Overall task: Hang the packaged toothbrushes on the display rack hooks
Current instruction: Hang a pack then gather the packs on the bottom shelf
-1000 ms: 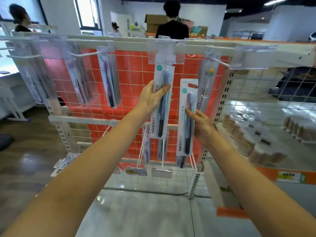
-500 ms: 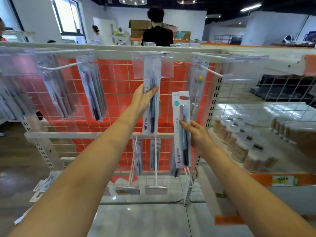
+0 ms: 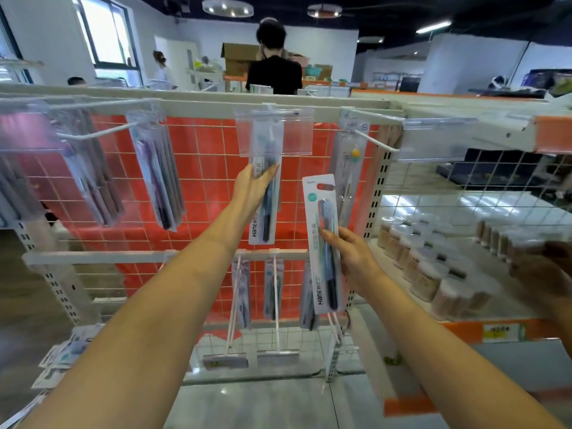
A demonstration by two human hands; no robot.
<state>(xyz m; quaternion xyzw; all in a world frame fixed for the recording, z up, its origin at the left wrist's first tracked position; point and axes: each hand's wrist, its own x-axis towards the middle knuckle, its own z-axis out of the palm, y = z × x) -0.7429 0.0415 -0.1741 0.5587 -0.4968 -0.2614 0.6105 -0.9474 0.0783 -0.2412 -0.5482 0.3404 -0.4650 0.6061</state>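
Head view: left hand [image 3: 255, 188] pinches the hung toothbrush pack [image 3: 265, 199] on the middle hook [image 3: 272, 113]. Right hand [image 3: 349, 255] grips a second pack [image 3: 323, 243], off the rack. I'd guess next: thread its slot onto that hook.

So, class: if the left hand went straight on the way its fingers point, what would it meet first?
The left hand points up along the hanging pack. It would probably meet the clear tag first, though depth is unclear.
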